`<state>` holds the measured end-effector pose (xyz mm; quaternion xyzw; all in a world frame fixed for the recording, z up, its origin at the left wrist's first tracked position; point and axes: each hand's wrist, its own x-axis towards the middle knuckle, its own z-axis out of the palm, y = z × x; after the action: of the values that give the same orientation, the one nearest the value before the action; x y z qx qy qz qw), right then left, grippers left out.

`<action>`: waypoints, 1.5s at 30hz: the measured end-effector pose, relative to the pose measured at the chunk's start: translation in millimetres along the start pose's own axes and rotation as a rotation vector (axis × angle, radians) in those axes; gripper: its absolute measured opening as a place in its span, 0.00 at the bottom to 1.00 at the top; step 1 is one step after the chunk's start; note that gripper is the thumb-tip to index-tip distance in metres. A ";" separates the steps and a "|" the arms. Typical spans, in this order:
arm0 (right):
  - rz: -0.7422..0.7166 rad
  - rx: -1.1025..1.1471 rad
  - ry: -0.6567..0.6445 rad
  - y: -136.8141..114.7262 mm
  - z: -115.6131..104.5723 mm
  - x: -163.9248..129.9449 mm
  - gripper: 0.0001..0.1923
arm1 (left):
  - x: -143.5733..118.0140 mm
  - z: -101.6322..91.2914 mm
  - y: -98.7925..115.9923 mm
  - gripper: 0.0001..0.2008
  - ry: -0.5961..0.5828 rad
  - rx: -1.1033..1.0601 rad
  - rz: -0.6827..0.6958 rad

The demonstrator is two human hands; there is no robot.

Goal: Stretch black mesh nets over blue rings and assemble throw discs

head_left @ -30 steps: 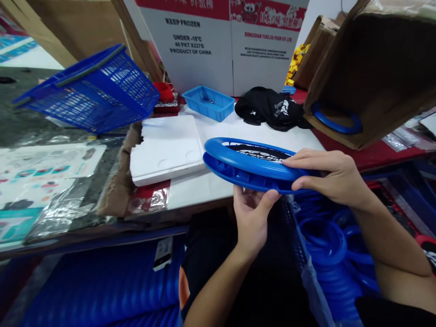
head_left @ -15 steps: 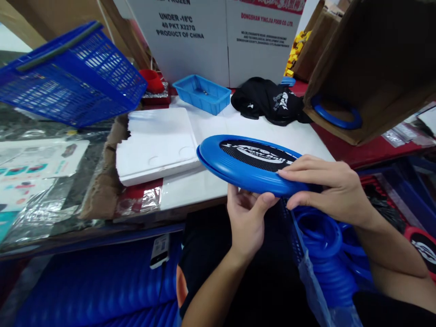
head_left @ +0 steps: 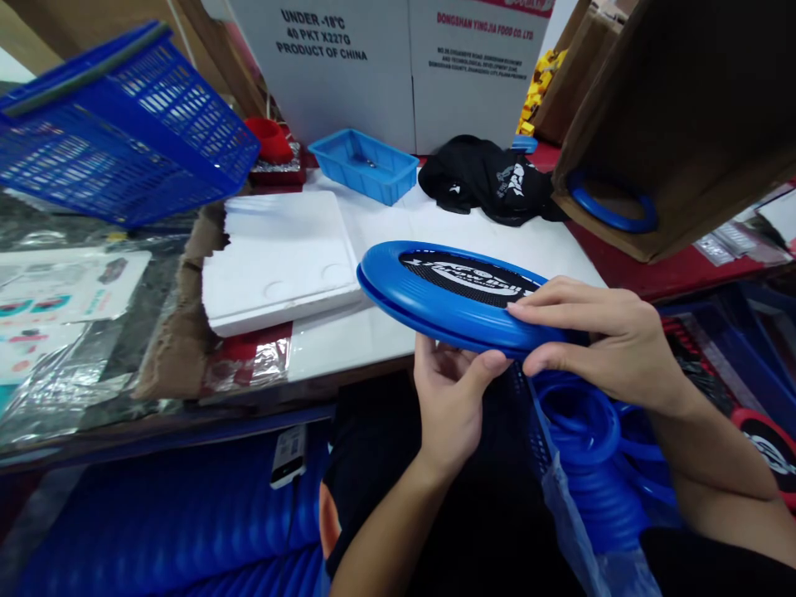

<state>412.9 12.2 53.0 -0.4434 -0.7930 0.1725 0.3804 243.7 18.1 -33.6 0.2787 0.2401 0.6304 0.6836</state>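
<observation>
Both hands hold a blue throw-ball disc [head_left: 398, 290] above the near edge of the white work surface. It has a broad plastic rim and a black mesh middle with white lettering. A thin gap shows along the rim's left edge, between an upper and a lower ring. My left hand [head_left: 451, 398] supports it from beneath, thumb and fingers at the underside. At the right end, my right hand [head_left: 613, 340] pinches the rim, fingers on top and thumb below. Behind the disc lies a heap of black printed fabric [head_left: 485, 178].
A white foam slab [head_left: 279, 257] is left of the disc, with a small blue tray [head_left: 366, 166] behind. A blue basket [head_left: 124, 124] tilts at far left. A cardboard box [head_left: 684, 124] holds a blue ring [head_left: 613, 203]. Stacked blue rings [head_left: 597, 489] stand below right; a phone [head_left: 289, 456] lies below left.
The whole view has shifted slightly. The disc's left end is marginally higher, and its mesh face shows a little more. Both hands keep nearly the same hold.
</observation>
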 end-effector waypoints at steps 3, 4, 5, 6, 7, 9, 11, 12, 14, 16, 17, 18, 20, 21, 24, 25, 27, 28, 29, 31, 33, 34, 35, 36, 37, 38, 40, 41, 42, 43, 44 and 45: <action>0.012 -0.008 0.003 -1.6 1.1 1.2 0.24 | -0.1 -1.4 0.1 0.34 -0.004 -0.013 -0.003; 0.019 -0.012 0.001 -2.4 1.5 1.9 0.23 | -0.2 -1.9 0.2 0.33 -0.007 -0.017 -0.005; 0.028 -0.016 -0.003 -3.3 1.8 2.5 0.23 | -0.4 -2.4 0.4 0.32 -0.010 -0.016 -0.007; 0.037 -0.018 -0.004 -4.2 2.0 3.1 0.23 | -0.5 -2.8 0.7 0.32 -0.010 -0.012 -0.010; 0.045 -0.018 -0.005 -5.0 2.1 3.6 0.23 | -0.6 -2.9 1.2 0.31 -0.009 -0.005 -0.014; 0.054 -0.020 -0.005 -6.2 2.0 4.2 0.23 | -0.8 -2.4 2.4 0.32 -0.002 0.007 -0.021; 0.051 -0.022 -0.002 -6.9 1.4 4.5 0.23 | -1.0 -1.3 3.9 0.33 0.002 0.010 -0.027; 0.045 -0.023 0.000 -7.2 1.0 4.5 0.23 | -1.1 -0.7 4.5 0.34 0.003 0.008 -0.028; 0.036 -0.027 0.002 -8.1 0.2 4.5 0.23 | -1.6 0.2 5.4 0.35 0.002 -0.002 -0.025; 0.027 -0.030 0.000 -9.9 -0.5 4.9 0.23 | -2.1 0.4 5.8 0.35 0.001 -0.013 -0.018; 0.025 -0.032 -0.001 -11.0 -0.7 5.3 0.23 | -2.4 0.4 5.8 0.36 0.001 -0.019 -0.016; 0.025 -0.034 -0.002 -12.1 -0.7 5.6 0.23 | -2.5 0.3 5.9 0.36 0.001 -0.022 -0.017; 0.023 -0.038 -0.002 -14.1 -0.6 6.5 0.24 | -2.7 0.2 6.4 0.37 0.004 -0.025 -0.023; 0.022 -0.042 -0.002 -14.7 -0.5 6.8 0.24 | -2.6 0.3 6.8 0.38 0.005 -0.027 -0.028; 0.006 -0.047 -0.008 -15.1 -0.6 6.9 0.23 | -2.2 1.3 8.4 0.38 0.017 -0.044 -0.030; 0.004 -0.049 -0.011 -14.9 -0.9 6.4 0.22 | -2.2 1.8 8.9 0.38 0.020 -0.051 -0.029; 0.008 -0.052 -0.017 -14.1 -1.8 4.7 0.22 | -2.7 2.8 9.3 0.38 0.022 -0.057 -0.035; 0.013 -0.056 -0.023 -13.6 -2.4 3.6 0.22 | -3.1 3.2 9.2 0.38 0.022 -0.058 -0.042; 0.016 -0.061 -0.031 -13.1 -2.9 2.4 0.22 | -3.6 3.6 9.0 0.38 0.020 -0.061 -0.049; 0.010 -0.067 -0.050 -12.1 -3.7 0.0 0.23 | -4.3 3.9 8.3 0.38 0.015 -0.078 -0.056; -0.006 -0.065 -0.069 -11.3 -4.2 -1.7 0.23 | -4.5 3.6 7.5 0.39 0.010 -0.100 -0.054; -0.014 -0.064 -0.077 -11.2 -4.4 -2.3 0.23 | -4.4 3.1 7.1 0.38 0.005 -0.108 -0.055; -0.018 -0.065 -0.085 -11.2 -4.5 -2.7 0.22 | -4.3 2.3 6.7 0.38 -0.002 -0.112 -0.056; -0.017 -0.069 -0.093 -11.5 -4.7 -3.0 0.22 | -4.1 1.3 6.4 0.37 -0.007 -0.114 -0.058; -0.014 -0.075 -0.102 -11.9 -4.9 -3.2 0.22 | -4.1 0.2 6.1 0.36 -0.009 -0.113 -0.061; -0.011 -0.083 -0.112 -12.4 -5.1 -3.5 0.21 | -4.1 -1.1 5.8 0.35 -0.008 -0.111 -0.065; -0.002 -0.098 -0.133 -13.5 -5.6 -4.0 0.21 | -4.3 -3.6 5.0 0.34 0.006 -0.106 -0.074; 0.000 -0.103 -0.143 -13.9 -5.8 -4.2 0.21 | -4.5 -4.5 4.6 0.34 0.013 -0.105 -0.078; 0.002 -0.105 -0.151 -14.1 -6.1 -4.3 0.21 | -4.6 -5.0 4.3 0.34 0.016 -0.106 -0.080; 0.003 -0.105 -0.152 -14.2 -6.5 -4.2 0.21 | -4.5 -5.0 4.0 0.34 0.013 -0.109 -0.081; 0.003 -0.102 -0.148 -14.0 -7.1 -3.9 0.21 | -4.3 -4.3 4.0 0.34 0.008 -0.112 -0.081; 0.003 -0.097 -0.140 -13.8 -7.8 -3.2 0.20 | -3.9 -3.1 4.1 0.35 0.000 -0.114 -0.081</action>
<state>411.9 1.5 65.0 -0.4493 -0.8244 0.1649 0.3020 238.2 14.7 -33.1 0.2292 0.2147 0.6149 0.7233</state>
